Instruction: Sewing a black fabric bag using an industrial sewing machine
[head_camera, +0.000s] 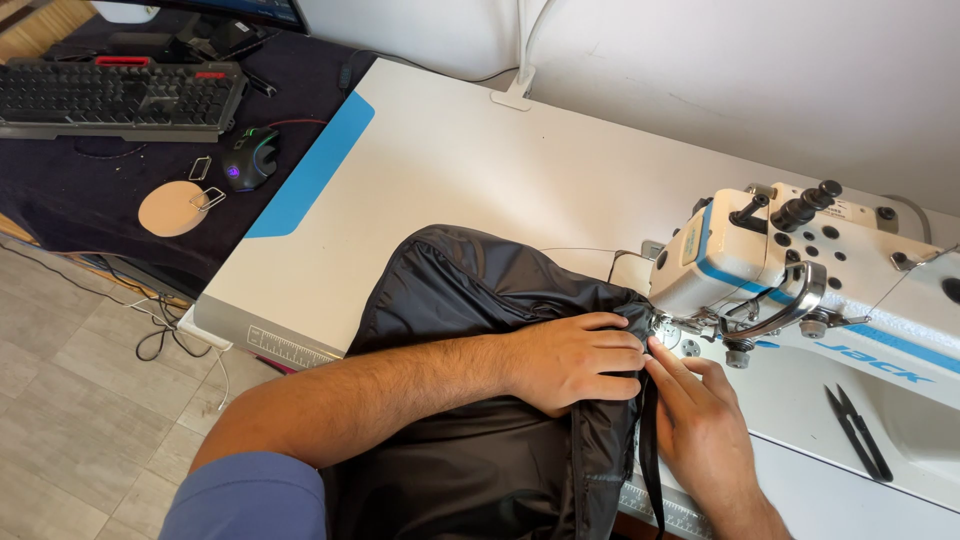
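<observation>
A white desk with a blue stripe near its left edge carries a white sewing machine along its right side. Black shiny fabric lies at the middle of the front edge, bunched up to the machine's needle area. The left hand lies flat on the fabric, pressing it down, fingers loosely curled. The right hand pinches the fabric's edge just beside it. Black thread snips rest near the right front corner.
</observation>
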